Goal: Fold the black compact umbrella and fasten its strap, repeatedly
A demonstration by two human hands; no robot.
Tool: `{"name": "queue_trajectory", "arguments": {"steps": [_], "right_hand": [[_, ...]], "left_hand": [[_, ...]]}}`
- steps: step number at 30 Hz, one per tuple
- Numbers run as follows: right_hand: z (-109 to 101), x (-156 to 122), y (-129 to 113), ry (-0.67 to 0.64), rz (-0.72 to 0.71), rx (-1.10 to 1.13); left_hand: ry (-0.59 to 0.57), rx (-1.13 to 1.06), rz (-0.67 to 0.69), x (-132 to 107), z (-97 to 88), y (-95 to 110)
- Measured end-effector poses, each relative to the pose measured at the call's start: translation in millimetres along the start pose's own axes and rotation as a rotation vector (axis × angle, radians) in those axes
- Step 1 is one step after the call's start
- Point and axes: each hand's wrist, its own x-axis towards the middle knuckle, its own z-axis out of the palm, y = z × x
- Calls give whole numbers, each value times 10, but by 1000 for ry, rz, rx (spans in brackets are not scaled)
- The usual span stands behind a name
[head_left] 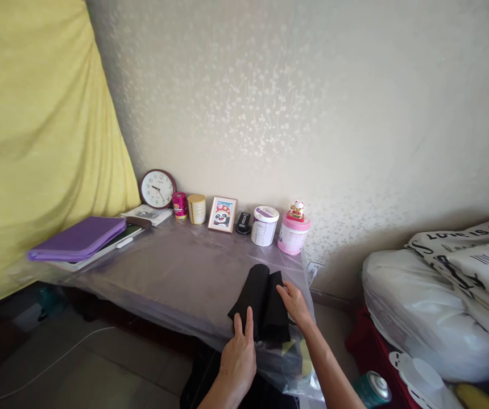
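A folded piece of black cloth [251, 295] lies at the near right corner of the plastic-covered table [176, 272]. Its right part is turned over into a separate fold, with a groove between the two halves. My left hand [239, 355] rests on the near left part of the cloth, two fingers stretched out and spread. On the other side, my right hand [294, 302] pinches the right edge of the fold between thumb and fingers. What kind of cloth item it is, I cannot tell.
Along the wall stand a clock [158, 189], a pink can [179, 205], a panda picture frame [223, 215], a white tub [265, 226] and a pink tub [293, 234] topped by a cat figurine [297, 210]. A purple folder [78, 237] lies left; a stuffed white bag [423, 312] sits right.
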Motion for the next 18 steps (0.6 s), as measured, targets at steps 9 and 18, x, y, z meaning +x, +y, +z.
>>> {"name": "queue_trajectory", "arguments": {"steps": [9, 18], "right_hand": [[316, 62, -332, -131, 48, 177], [605, 138, -423, -122, 23, -37]], "left_hand": [[-1, 6, 13, 15, -7, -1], [-2, 14, 30, 49, 38, -53]]}}
